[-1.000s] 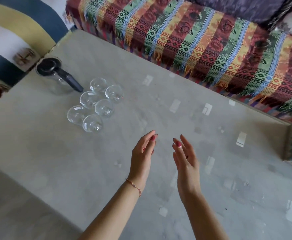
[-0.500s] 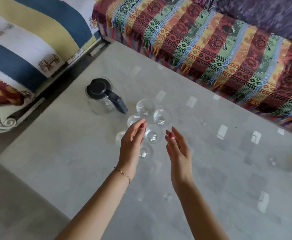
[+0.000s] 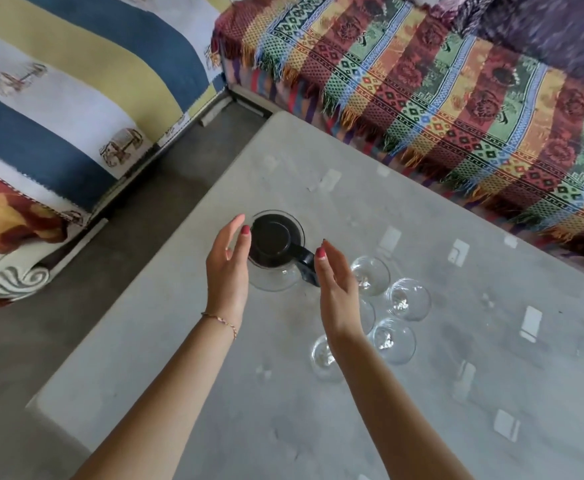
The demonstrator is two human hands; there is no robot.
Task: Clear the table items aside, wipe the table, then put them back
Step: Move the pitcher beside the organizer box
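though neither hand had yet closed on anything, both were held up over the near left part of the grey table (image 3: 214, 393), palms facing each other with fingers straight and nothing in them. between them sat the glass jug (image 3: 276, 252), upright, with a black lid and a black handle. the left hand (image 3: 228, 268) stood just beside the jug's left wall, its fingertips level with the lid; whether it touched the glass could not be told. the right hand (image 3: 335, 289) was on the jug's other side, its fingertips right by the handle, which stuck out from the lid toward the right and a little toward the person. so the jug lay just ahead of both palms, and the handle pointed at the right hand, which looked the likelier one to take it while the left steadied the body. behind and beneath the right hand stood a cluster of clear glasses (image 3: 408, 299), close to the jug's right side, some partly hidden by the wrist. clearing appeared barely begun, since jug and glasses all remained on the table.
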